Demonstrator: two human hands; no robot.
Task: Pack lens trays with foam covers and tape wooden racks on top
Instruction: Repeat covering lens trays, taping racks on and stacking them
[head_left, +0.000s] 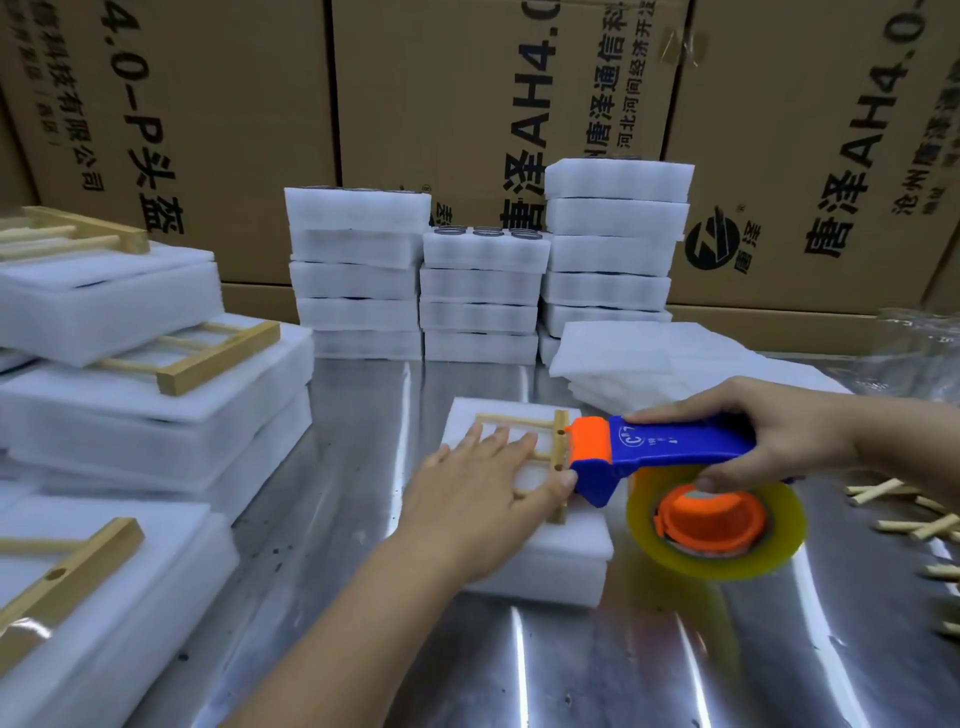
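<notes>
On the steel table (519, 665) a foam pack (571, 561) lay mid-table with a wooden rack (558, 441) on top. The left hand (488, 483) pressed flat on the rack, its grip open, while the right hand (779, 431) had its grip closed round a blue-and-orange tape dispenser (675, 447), whose orange mouth touched the rack's right bar. Behind stood three stacks of foam trays (478, 291), the middle one's top tray showing lenses (485, 232) in its pockets, with loose foam sheets (649, 358) just right of them, cartons (467, 78) walling the back, rack-topped packs (130, 415) piled at the left and short sticks (914, 525) scattered at the right.
</notes>
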